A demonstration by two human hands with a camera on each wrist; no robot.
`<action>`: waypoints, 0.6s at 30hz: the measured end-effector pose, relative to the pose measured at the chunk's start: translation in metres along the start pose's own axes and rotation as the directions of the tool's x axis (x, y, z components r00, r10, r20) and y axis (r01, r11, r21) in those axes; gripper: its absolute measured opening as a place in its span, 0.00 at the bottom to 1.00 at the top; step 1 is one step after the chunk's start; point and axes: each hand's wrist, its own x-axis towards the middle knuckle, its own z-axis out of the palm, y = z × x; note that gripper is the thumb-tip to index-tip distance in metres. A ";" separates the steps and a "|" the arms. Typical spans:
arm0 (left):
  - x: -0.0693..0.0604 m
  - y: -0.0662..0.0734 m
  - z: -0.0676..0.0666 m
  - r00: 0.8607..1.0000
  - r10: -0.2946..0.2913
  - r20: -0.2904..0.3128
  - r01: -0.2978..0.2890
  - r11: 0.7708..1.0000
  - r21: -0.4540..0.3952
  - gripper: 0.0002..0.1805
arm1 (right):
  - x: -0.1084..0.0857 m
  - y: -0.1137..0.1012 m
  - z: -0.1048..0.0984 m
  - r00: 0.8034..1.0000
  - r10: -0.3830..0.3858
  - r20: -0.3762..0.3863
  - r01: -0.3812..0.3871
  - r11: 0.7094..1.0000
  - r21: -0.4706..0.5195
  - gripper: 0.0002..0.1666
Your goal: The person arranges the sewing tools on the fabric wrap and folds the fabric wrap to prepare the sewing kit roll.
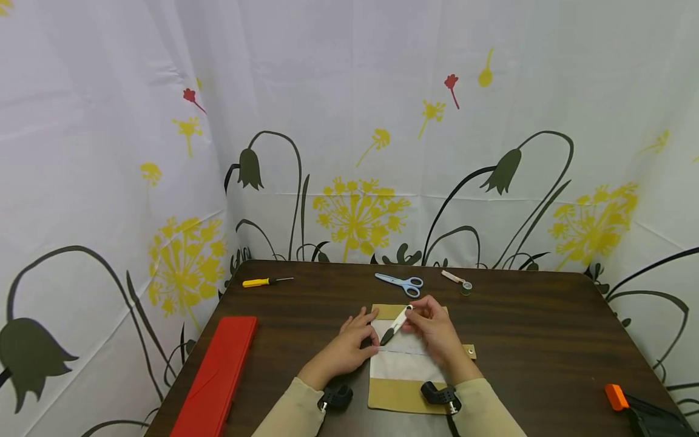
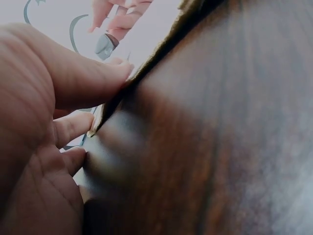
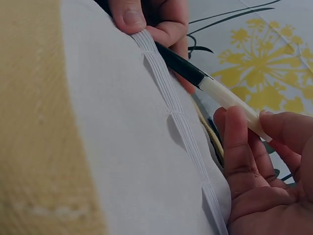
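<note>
**Pen-shaped tool (image 1: 397, 324) slants over the cloth case (image 1: 406, 397)**

Head view: the tool is above the case's white middle, pinched near its white end by the right hand (image 1: 437, 334). Its dark end points toward the case's left edge and slightly toward the wearer; the long axis runs diagonally across the case. The left hand (image 1: 349, 346) is at that left edge. Blue scissors (image 1: 401, 281) lie beyond the case's far edge, and a red box (image 1: 218, 370) lies to its left.

Left wrist view: the left thumb presses on the case's edge with a fingertip against the rim, apparently a pinch. The tool's dark end shows just past the thumb.

Right wrist view: the dark end reaches the case's elastic strip (image 3: 173, 105) close to the left thumb; whether it is tucked under cannot be told. The step seems to be working that end into the strip. To do it well, hold the strip's edge steady, lower the tool nearly flat to the case, and push along its axis without snagging the stitching.
</note>
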 end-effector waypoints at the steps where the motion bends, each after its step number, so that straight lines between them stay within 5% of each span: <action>1: 0.000 0.000 0.000 1.000 0.000 0.001 0.000 1.000 0.001 0.09 | 0.000 0.001 0.000 1.000 -0.003 0.005 0.003 1.000 -0.010 0.13; 11: 0.000 0.001 0.000 1.000 0.007 -0.009 -0.007 1.000 -0.009 0.10 | -0.001 0.000 0.000 0.994 0.018 0.108 -0.002 0.988 -0.152 0.21; 18: 0.000 0.000 0.001 1.000 0.020 -0.021 -0.020 0.999 -0.028 0.08 | 0.001 -0.001 -0.001 0.973 0.055 0.225 0.034 0.926 -0.377 0.27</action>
